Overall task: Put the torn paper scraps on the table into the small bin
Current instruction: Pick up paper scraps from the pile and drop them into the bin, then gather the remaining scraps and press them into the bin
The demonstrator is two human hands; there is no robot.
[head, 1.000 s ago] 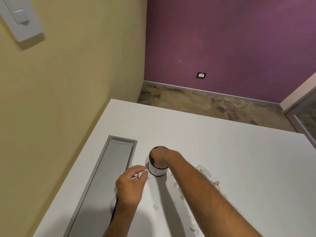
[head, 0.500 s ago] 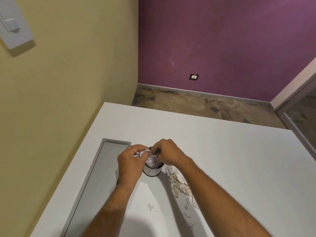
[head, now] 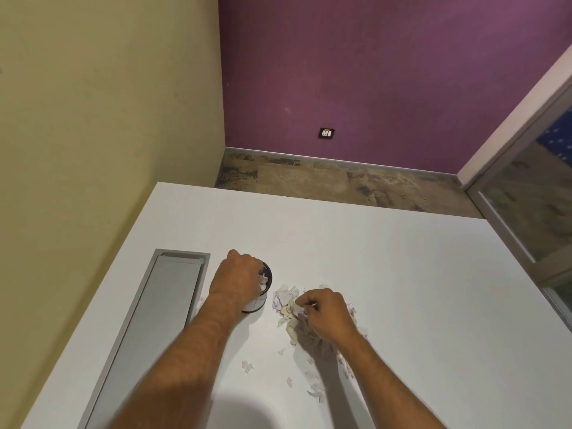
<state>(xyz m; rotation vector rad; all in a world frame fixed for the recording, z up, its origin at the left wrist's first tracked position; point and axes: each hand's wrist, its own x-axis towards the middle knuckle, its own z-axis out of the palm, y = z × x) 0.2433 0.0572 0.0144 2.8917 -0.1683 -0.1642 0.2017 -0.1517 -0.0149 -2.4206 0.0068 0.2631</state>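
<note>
- Left hand (head: pixel 236 281): hangs over the mouth of the small bin (head: pixel 260 300), knuckles up, covering most of the opening. Its fingers curl down toward the rim with white paper showing just under them; whether they are clamped on that paper or merely above it cannot be told.
- Small bin: a short round container with a dark rim and a pale wall, upright on the white tabletop (head: pixel 402 274), just right of the grey recessed cable tray (head: pixel 161 305). White scraps show inside at the exposed part of the rim.
- Right hand (head: pixel 328 314): rests on the heap of torn paper scraps (head: pixel 286 301), to the right of the bin and apart from it. Its fingers are drawn together and pinch scraps at the left edge of the hand.
- Torn paper scraps: the main heap lies on the tabletop between the bin and the right hand, partly under that hand, its nearest pieces just beside the bin wall. Loose scraps (head: pixel 314 390) trail toward the near edge of the tabletop along the right forearm; a separate small piece (head: pixel 247 366) lies between the two forearms.
- Surroundings: a yellow wall (head: pixel 93 119) at left, a purple wall (head: pixel 387 72) ahead with a wall socket (head: pixel 327 133) low on it, and mottled flooring (head: pixel 340 184) beyond the far edge of the tabletop.
</note>
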